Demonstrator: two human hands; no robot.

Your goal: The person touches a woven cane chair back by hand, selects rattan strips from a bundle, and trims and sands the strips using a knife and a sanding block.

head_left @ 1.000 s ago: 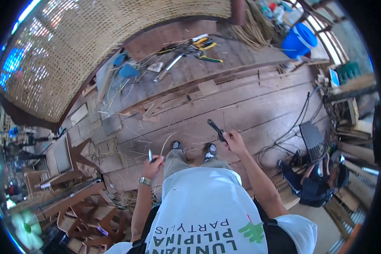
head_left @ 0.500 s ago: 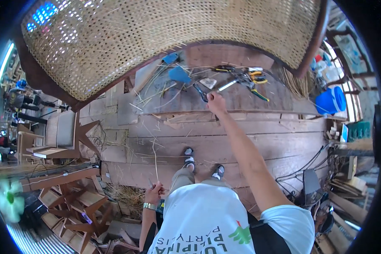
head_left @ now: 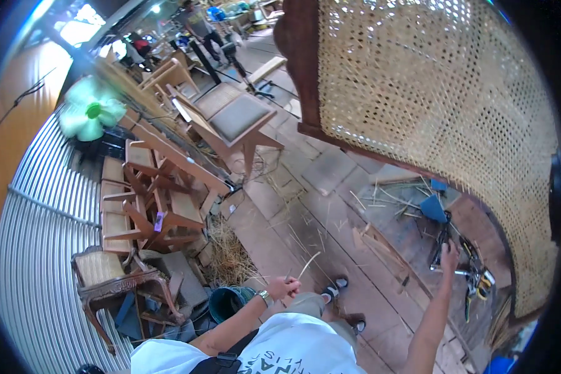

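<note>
One thin pale strip (head_left: 309, 262) is sticking out of the pinching left hand (head_left: 283, 287), while the right hand (head_left: 449, 256), whose grip I cannot tell, is touching a dark tool (head_left: 442, 238) on the table (head_left: 474, 330), this tool-handling step seemingly calling for care beside the pliers (head_left: 485, 287).

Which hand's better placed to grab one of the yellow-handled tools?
Likely the right hand: it is beside the yellow-handled tools. The left hand is farther off and holds a pale strip.
</note>
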